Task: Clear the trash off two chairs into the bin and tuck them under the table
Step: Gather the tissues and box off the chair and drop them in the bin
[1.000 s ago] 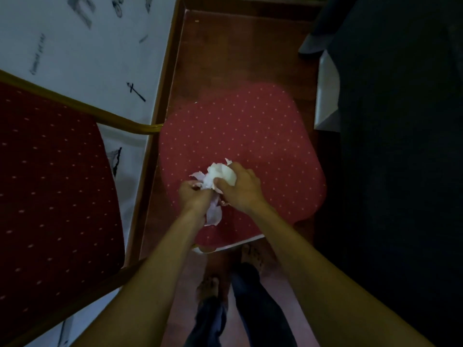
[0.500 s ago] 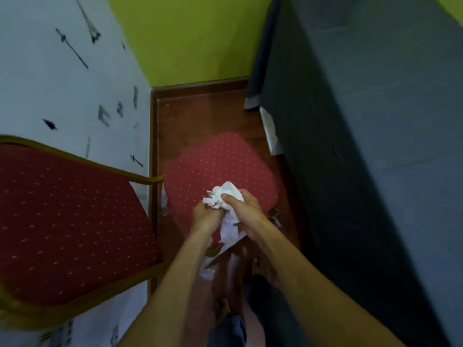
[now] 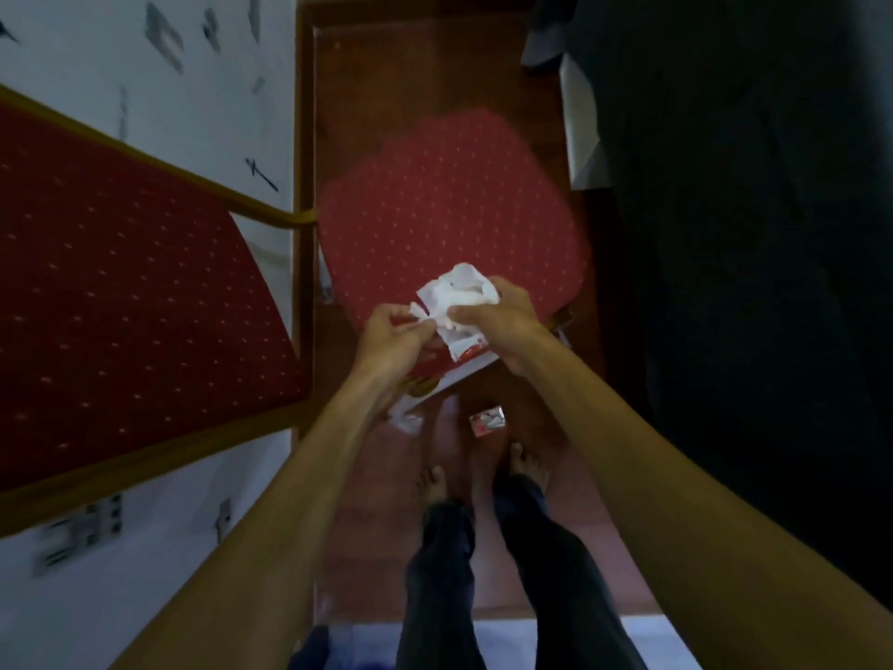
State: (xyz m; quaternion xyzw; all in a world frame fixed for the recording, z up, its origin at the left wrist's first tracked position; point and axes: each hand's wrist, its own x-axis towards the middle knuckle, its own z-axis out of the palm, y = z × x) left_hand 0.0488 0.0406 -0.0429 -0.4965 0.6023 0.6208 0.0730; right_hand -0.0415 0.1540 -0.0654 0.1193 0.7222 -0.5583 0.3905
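A crumpled wad of white paper trash is held over the front edge of a red dotted chair seat. My right hand is shut around the wad from the right. My left hand pinches its lower left corner. A red and white wrapper hangs under the wad. The red padded back of a chair, framed in gold wood, fills the left side. No bin is in view.
A small red and white wrapper and white scraps lie on the brown floor by my bare feet. A dark-draped table runs down the right. A white wall stands on the left.
The view has tipped back down, so the green wall is gone. Both hands still hold the paper wad, now spread slightly apart. Wrappers on the floor have come into view.
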